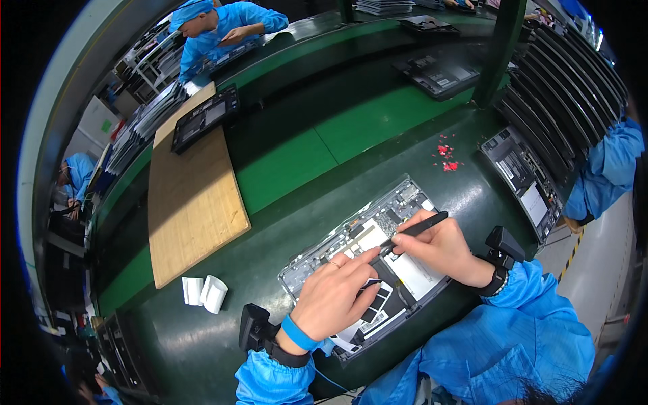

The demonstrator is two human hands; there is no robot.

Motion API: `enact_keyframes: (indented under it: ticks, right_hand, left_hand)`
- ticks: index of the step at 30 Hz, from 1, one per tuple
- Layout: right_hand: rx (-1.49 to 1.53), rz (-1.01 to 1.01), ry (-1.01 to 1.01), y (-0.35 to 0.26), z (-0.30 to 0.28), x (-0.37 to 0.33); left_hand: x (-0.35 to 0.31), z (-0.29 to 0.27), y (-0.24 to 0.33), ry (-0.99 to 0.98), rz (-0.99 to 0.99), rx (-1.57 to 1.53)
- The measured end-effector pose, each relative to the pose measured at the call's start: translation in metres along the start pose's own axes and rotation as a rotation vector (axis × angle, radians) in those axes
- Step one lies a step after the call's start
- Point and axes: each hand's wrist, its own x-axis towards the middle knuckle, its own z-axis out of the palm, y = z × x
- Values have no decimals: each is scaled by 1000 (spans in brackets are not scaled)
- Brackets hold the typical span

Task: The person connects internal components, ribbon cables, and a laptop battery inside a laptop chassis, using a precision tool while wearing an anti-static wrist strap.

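At five o'clock, the right hand [445, 250] is gripping a black pen-like tool [423, 223], apparently working inside the opened laptop chassis [413, 273], while the left hand [332, 297], thumb and forefinger parted, is seemingly bracing, the next move likely calling for steady tip control.

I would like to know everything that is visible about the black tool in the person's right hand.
The black tool is slim and pen-like, with a dark, smooth-looking body; its material is unclear. The right hand grips it between thumb and fingers. It lies slanted above the opened laptop base, its blunt rear end toward the upper right, its other end toward the left hand's index finger. Whether its tip touches anything is hard to tell.
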Motion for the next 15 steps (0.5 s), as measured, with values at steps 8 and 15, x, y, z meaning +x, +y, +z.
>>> enact_keyframes:
  ticks: [8, 15]
  right_hand:
    - [421, 22, -120, -12, -13, -17]
    - [380, 28, -369, -11, -5, -18]
  left_hand:
    - [-24, 21, -9, 159, -457, -684]
    - [-26, 29, 2, 232, -601, -651]
